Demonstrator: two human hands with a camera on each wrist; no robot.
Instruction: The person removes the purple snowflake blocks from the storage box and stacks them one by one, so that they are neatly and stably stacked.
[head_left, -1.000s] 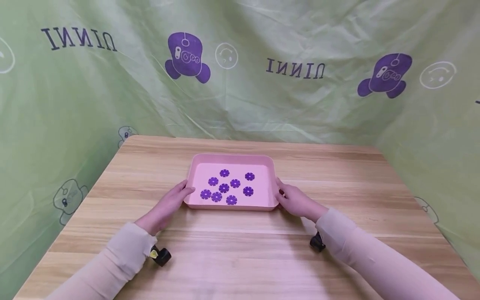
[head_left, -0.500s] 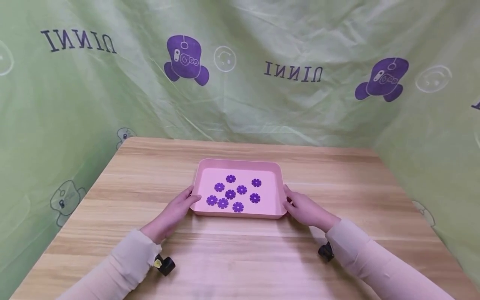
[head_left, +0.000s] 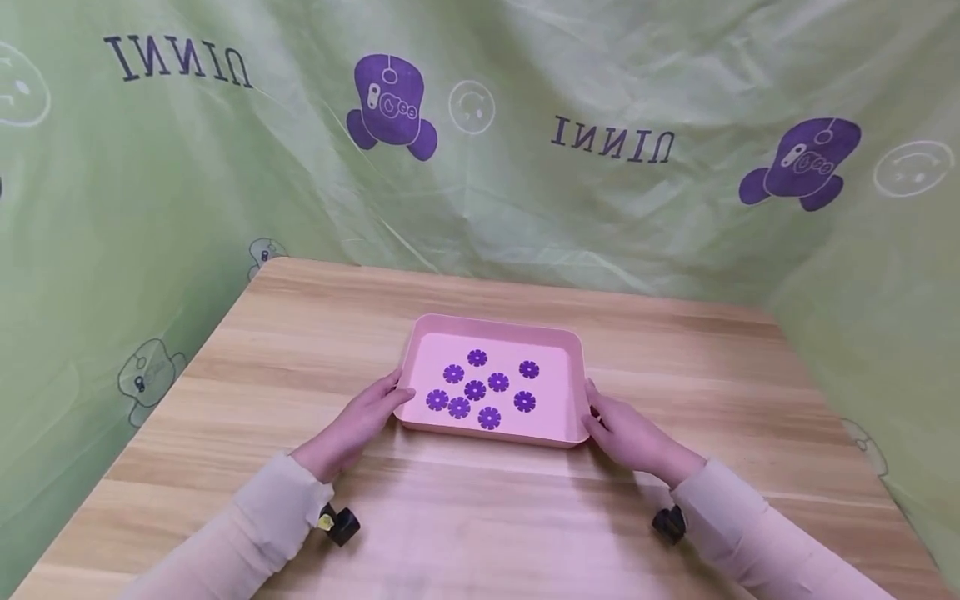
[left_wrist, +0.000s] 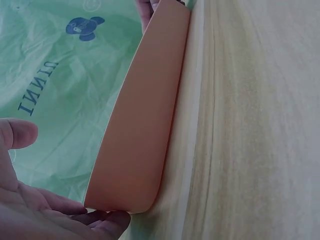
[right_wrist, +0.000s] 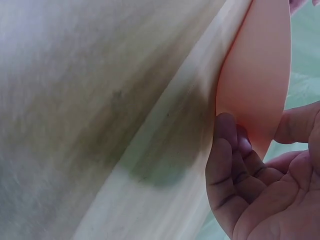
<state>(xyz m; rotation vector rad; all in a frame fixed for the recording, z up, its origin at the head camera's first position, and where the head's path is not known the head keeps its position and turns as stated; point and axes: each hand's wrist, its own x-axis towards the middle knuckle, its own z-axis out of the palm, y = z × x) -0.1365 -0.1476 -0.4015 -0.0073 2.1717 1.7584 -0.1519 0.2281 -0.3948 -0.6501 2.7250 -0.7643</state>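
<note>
A shallow pink tray (head_left: 497,322) lies on the wooden table (head_left: 300,350), with several purple flower-shaped discs (head_left: 476,390) spread on its floor. My left hand (head_left: 372,410) grips the tray's left side, thumb over the rim. My right hand (head_left: 624,431) grips the right side the same way. In the left wrist view the tray's wall (left_wrist: 145,130) runs up from my left hand (left_wrist: 40,215), whose fingers sit at its near corner. In the right wrist view my right hand's fingers (right_wrist: 227,165) curl against the tray's wall (right_wrist: 260,85), the thumb on the other side.
Wrinkled green cloth (head_left: 480,208) with purple figures and lettering walls in the table at the back and on both sides. Small black cameras hang under the left wrist (head_left: 341,526) and the right wrist (head_left: 667,523). Bare wood surrounds the tray.
The tray and both hands sit a little further right and lower in the head view, which has itself shifted. Both hands keep their hold on the tray's sides.
</note>
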